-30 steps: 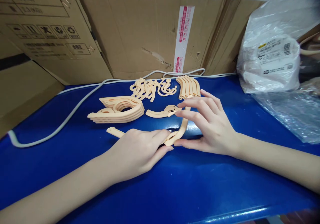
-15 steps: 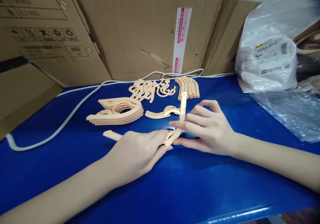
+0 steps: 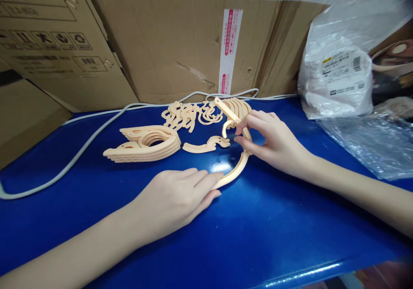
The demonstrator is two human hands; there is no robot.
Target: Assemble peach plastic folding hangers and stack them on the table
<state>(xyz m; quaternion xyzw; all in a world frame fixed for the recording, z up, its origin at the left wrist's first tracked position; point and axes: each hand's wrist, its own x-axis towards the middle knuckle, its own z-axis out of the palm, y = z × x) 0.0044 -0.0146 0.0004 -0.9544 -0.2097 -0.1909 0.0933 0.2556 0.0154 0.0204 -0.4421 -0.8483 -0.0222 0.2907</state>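
A beige plastic folding clothes hanger [image 3: 235, 175] is held between both hands, low over the blue table. My left hand [image 3: 180, 198] is closed around one curved arm of it, hiding that arm's far end. My right hand [image 3: 271, 136] pinches the other arm, which points up and to the left, near the small hook [image 3: 225, 129]. The joint between the arms sits just below my right fingertips. Just behind the hands lies a loose curved hanger piece with a hook part [image 3: 206, 145]. To its left is a stack of folded hangers [image 3: 145, 151].
Behind these lie a pile of loose hooks [image 3: 180, 116] and a row of curved hanger arms [image 3: 240, 106], partly covered by the held hanger. A white cable [image 3: 97, 151] runs along the left and back. Cardboard boxes [image 3: 180, 44] wall the rear; plastic-wrapped goods [image 3: 338, 82] stand at right.
My right hand has moved up and slightly right, swinging its hanger arm from upright to leaning left. More of the arm in my left hand now shows between the hands.
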